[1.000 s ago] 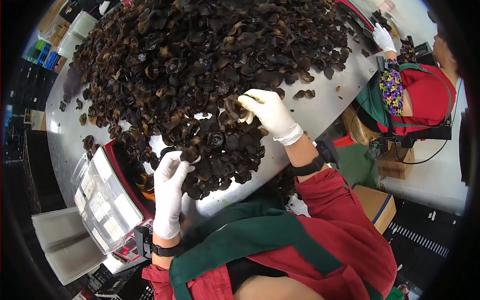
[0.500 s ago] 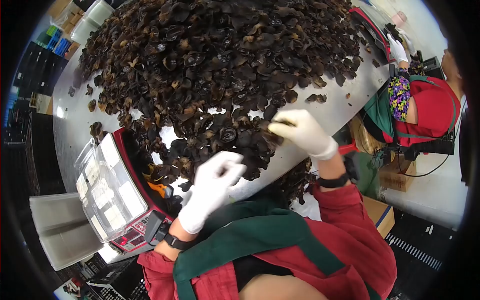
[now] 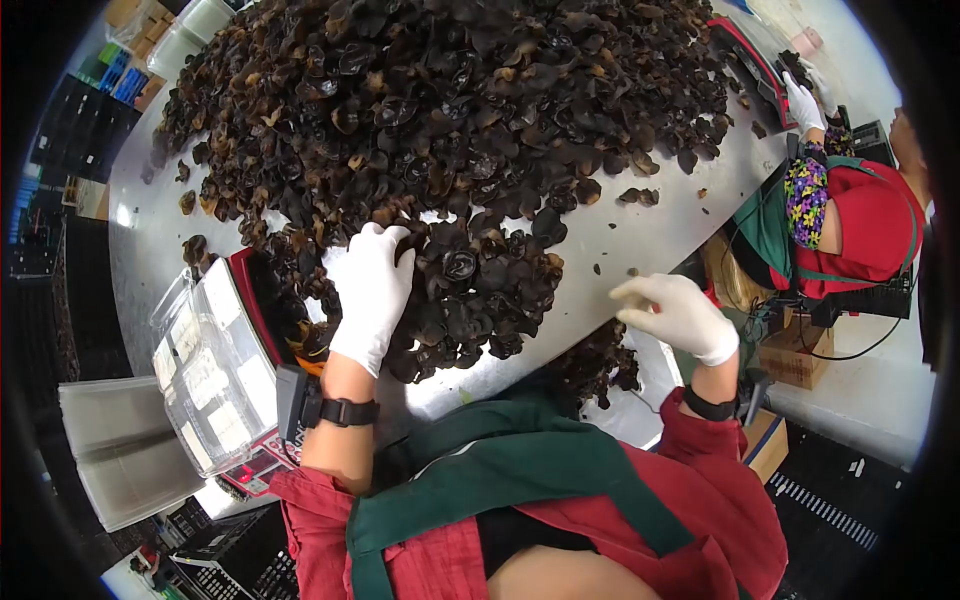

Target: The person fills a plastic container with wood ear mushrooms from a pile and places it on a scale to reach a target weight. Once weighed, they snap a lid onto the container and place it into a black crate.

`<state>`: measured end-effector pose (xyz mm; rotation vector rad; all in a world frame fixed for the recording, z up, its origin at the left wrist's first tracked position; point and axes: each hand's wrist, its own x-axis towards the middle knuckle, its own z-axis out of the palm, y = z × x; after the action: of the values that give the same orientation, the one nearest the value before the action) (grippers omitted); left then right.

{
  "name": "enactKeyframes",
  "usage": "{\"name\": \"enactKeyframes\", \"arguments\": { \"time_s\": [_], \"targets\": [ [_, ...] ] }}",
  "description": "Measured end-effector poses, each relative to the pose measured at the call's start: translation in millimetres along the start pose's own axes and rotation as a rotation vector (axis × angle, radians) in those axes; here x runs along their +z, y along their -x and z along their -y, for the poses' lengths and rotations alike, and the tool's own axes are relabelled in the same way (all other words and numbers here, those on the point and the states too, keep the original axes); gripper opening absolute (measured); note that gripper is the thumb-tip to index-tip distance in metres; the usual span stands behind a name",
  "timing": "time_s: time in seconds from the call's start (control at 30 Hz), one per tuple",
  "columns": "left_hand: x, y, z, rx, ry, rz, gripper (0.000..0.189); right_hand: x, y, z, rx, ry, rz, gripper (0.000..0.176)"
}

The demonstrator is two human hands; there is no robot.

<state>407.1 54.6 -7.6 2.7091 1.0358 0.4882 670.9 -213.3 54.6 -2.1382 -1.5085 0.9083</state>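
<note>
Dark brown wood ear mushrooms (image 3: 460, 130) lie in a large heap on a metal table (image 3: 590, 290), with a smaller cluster at its near side. My left hand (image 3: 375, 290), in a white glove, rests at the left of that cluster. Its fingers curl onto the mushrooms, thumb and forefinger bent round a dark piece; some fingertips are hidden. My right hand (image 3: 680, 315), also gloved, hovers over the table's near edge, right of the cluster. Its thumb and fingers are apart, with nothing seen in them. More mushrooms (image 3: 600, 365) lie below the edge in a white-lined container.
A red scale (image 3: 255, 310) with a clear cover (image 3: 205, 370) stands at my left, beside stacked clear plastic trays (image 3: 125, 440). At the far right a co-worker (image 3: 860, 215) reaches toward another red scale (image 3: 755, 70). A cardboard box (image 3: 765, 445) stands below right.
My left hand has moved forward and left onto the mushrooms. My right hand has let go of a mushroom piece and drawn back to the right, past the table edge.
</note>
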Motion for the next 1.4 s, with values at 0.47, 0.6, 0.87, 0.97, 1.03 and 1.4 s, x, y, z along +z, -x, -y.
{"name": "enactKeyframes", "arguments": {
  "time_s": [0.47,0.6,0.87,0.97,1.03,1.4],
  "targets": [
    [-50.1,38.9,-18.4,-0.675,1.427,0.09,0.015,66.6,-102.5,119.2,-0.554,-0.371,-0.317,0.047],
    [-56.5,42.3,-34.4,-0.688,1.442,0.139,0.017,84.2,-116.4,114.2,-0.563,-0.483,-0.274,0.03],
    [-55.2,43.8,-41.6,-0.577,1.177,0.039,0.015,82.3,-107.2,97.5,-0.179,-1.033,0.065,0.025],
    [-53.7,42.5,-50.1,-0.455,1.176,0.055,0.024,84.4,-104.1,98.4,-0.187,-0.981,0.03,0.019],
    [-52.1,46.0,-52.9,-0.409,1.093,0.155,0.024,78.8,-97.0,96.4,-0.238,-0.864,0.022,0.021],
    [-38.9,50.2,-48.8,0.021,0.463,0.079,0.025,-5.9,-12.5,0.9,-0.083,-0.262,0.239,0.027]
  ]
}}
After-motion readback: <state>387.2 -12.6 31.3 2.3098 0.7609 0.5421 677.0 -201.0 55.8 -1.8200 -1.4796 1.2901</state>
